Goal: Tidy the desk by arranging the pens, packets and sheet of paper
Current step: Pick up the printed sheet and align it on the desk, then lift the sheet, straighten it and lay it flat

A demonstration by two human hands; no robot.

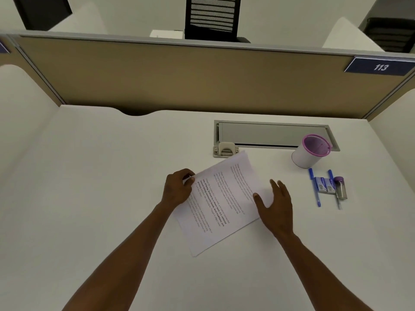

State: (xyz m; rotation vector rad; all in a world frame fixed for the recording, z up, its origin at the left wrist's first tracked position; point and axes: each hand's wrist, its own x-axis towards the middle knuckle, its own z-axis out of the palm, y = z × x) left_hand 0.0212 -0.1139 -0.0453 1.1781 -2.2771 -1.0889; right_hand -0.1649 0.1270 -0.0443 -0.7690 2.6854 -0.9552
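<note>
A printed sheet of paper (pixel 221 203) lies skewed on the white desk (pixel 101 187). My left hand (pixel 177 189) pinches its left edge near the upper corner. My right hand (pixel 275 206) rests flat on its right edge with fingers spread. To the right lie two blue pens (pixel 314 187), small white-and-blue packets (pixel 324 185) between them, and a small metal container with a purple cap (pixel 341 187). A white cup with a pink rim (pixel 308 151) stands behind them.
A grey cable hatch (pixel 274 134) is set in the desk behind the paper, with a beige clip (pixel 225 150) at its left end. Tan partition walls (pixel 179 79) close the back; white side panels flank the desk.
</note>
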